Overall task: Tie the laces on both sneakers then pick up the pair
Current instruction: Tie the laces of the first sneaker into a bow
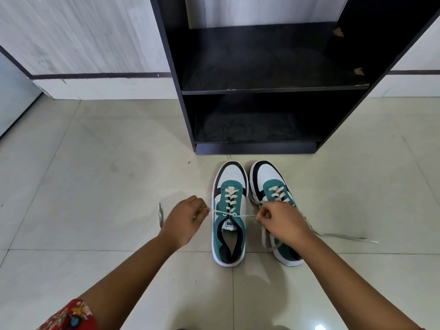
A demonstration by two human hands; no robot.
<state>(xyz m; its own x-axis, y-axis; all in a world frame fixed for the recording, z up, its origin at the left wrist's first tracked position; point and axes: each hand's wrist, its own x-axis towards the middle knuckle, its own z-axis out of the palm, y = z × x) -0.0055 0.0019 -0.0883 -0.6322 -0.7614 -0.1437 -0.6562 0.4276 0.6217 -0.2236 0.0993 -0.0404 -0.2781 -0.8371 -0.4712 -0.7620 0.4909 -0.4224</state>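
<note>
Two teal, white and black sneakers stand side by side on the tiled floor, toes pointing away from me. The left sneaker (229,210) has its cream lace (221,212) pulled taut sideways across the top eyelets. My left hand (184,221) pinches one lace end to the left of that shoe. My right hand (279,221) pinches the other end on the right, and hides part of the right sneaker (271,184). The right sneaker's laces (345,236) trail loose over the floor to the right.
A black open shelf unit (257,91) stands on the floor just beyond the sneakers' toes, with two dark shelves. A pale wall with a dark stripe runs behind it. Glossy beige floor tiles (107,175) spread to the left and right.
</note>
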